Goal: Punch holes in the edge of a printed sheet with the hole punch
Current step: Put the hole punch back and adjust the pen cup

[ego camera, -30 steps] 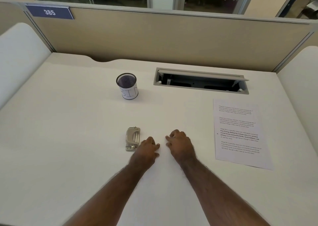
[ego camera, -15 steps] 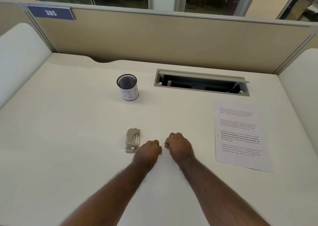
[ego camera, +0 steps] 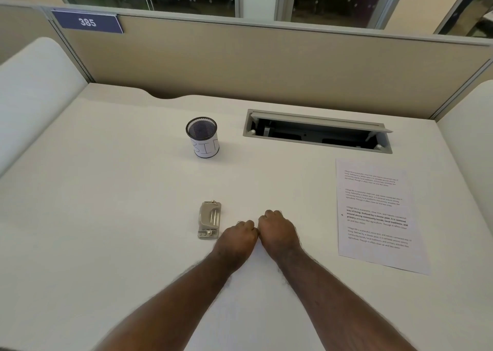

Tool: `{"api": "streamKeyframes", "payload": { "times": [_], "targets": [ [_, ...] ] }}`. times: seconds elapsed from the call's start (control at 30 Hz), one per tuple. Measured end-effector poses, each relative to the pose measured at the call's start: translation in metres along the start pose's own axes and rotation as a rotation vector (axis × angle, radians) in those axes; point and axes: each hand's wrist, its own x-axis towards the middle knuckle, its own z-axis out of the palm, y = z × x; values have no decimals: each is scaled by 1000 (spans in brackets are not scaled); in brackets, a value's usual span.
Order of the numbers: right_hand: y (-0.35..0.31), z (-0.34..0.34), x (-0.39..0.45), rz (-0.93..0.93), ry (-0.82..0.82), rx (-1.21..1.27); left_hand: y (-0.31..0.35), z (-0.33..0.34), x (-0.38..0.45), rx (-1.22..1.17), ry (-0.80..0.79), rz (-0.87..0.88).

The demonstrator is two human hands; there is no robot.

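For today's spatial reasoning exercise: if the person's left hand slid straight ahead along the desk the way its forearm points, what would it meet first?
Judging by the forearm, the left hand heads up and right, missing the hole punch. It looks likely to meet the right hand first.

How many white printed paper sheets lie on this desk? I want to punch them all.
1. The white printed paper sheet lies flat on the desk's right side, right of both hands; none looks hidden.

One hole punch (ego camera: 210, 220), one sheet (ego camera: 378, 214), one cup (ego camera: 202, 137).
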Motion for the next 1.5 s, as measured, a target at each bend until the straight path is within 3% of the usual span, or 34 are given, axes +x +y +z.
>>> {"api": "streamKeyframes", "payload": {
  "times": [0.23,0.4,0.53,0.73,1.1,1.27,1.5],
  "targets": [
    [-1,-1,1,-17,-20,-21,0,1,-2,-40,37,-72],
    [19,-6,2,160,-27,402,-3,0,1,-138,25,-182],
    [39,-9,8,215,25,647,-21,-19,5,-413,231,-376],
    [36,-27,37,231,122,818,-70,-51,24,-502,347,-556],
    [-22,-97,137,105,227,883,-157,-123,79,-420,491,-657],
    [-56,-121,181,89,228,801,-183,-140,107,-471,432,-714],
    [-86,-141,221,86,190,684,-199,-147,134,-295,329,-685]
  ]
}}
